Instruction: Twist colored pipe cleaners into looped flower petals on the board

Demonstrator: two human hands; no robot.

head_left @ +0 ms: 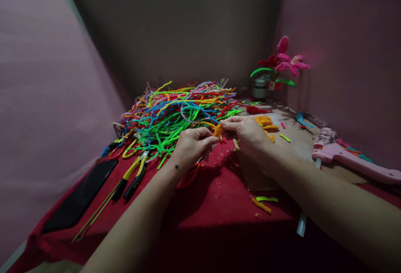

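Note:
Between my two hands is a small orange fuzzy piece (218,130), bent or folded. My left hand (196,145) pinches its lower left side between thumb and fingers. On its right side, the fingertips of my right hand (246,133) close on the same piece. More orange fuzzy pieces (264,121) lie just beyond my right hand on the board. Behind both hands spreads a large heap of multicoloured pipe cleaners (175,116). Red-handled scissors (189,177) lie partly hidden behind my left wrist.
Yellow-black pliers (133,174) and a black phone (82,195) lie at left on the red cloth (216,202). A pink glue gun (354,160) rests on the board (297,139) at right. Fuzzy pink flowers (293,65) stand at the back right by a grey container (260,88).

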